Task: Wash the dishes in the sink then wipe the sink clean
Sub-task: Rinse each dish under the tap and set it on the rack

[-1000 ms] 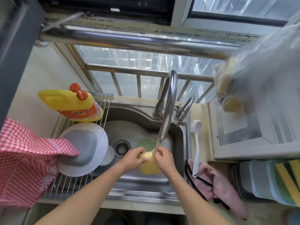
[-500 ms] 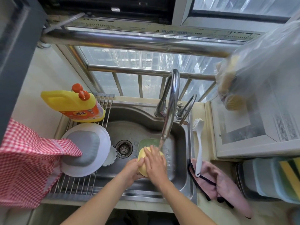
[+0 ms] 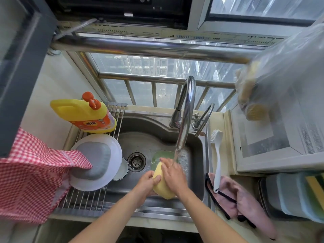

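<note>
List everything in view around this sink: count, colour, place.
yellow dish: 1, yellow, over sink, in both hands
green dish: 1, green, sink bottom, under tap
small bowl: 1, white, sink, left of drain
sink: 1, steel
tap: 1, chrome, running
white plate: 1, rack, left
grey lid: 1, on plate
detergent bottle: 1, yellow, rack rear
brush: 1, white, right rim
pink cloth: 1, right counter
checked cloth: 1, red-white, left
left hand: grips dish
right hand: rubs dish

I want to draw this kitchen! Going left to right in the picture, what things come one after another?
Red checked cloth → white plate on the rack → sink drain → yellow dish in the hands → white brush → pink cloth → stacked containers.
</note>
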A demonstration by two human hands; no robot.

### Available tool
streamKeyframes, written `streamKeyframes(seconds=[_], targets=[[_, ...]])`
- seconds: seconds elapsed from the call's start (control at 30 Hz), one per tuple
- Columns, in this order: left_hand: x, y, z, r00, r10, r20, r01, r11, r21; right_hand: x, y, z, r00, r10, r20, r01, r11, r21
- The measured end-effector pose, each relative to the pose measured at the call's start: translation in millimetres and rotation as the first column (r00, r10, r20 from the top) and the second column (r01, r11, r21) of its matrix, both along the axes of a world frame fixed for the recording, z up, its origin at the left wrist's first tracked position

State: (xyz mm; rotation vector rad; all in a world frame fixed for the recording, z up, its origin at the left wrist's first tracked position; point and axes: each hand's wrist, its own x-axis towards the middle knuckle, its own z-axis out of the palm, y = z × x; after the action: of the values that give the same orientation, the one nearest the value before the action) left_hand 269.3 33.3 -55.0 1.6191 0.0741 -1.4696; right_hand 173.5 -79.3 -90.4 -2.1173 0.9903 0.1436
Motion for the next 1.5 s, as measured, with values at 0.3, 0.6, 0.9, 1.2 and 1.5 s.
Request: streamKeyframes(seconds=[0.3, 0.6, 0.9, 1.2, 1.5], targets=[[-2.1, 1.5, -1.6, 0.993, 0.12, -0.01, -0.12, 0.993, 0.004, 5.5, -5.1, -2.4, 0.955, -0.287, -0.076, 0.296, 0.942, 0.158], [-8.0, -8.5, -9.9, 0.913, 0.406, -0.038, -0.401, 0.911, 0.098, 2.9, 12.8, 3.4, 0.841, -0.474, -0.26, 0.527, 0.826, 0.199], [-3.9, 7.3, -17.0, 0.998, 0.011, 0.065, -0.035, 0.924, 0.38, -19.4, 17.1, -19.5, 0.702, -0.481, -0.525, 0.677, 0.68, 0.282], [1.1, 7.1, -2.8, 0.979, -0.033, 0.203, -0.069, 0.878, 0.474, -23.7, 27.6, -7.8, 0.761, -0.377, -0.528, 0.626, 0.642, 0.444], [18.4, 39.2, 37.8, 0.776, -0.126, 0.618, -0.154, 0.912, 0.38, -4.6, 55.2, 26.8, 0.806, -0.588, -0.072, 0.497, 0.606, 0.621]])
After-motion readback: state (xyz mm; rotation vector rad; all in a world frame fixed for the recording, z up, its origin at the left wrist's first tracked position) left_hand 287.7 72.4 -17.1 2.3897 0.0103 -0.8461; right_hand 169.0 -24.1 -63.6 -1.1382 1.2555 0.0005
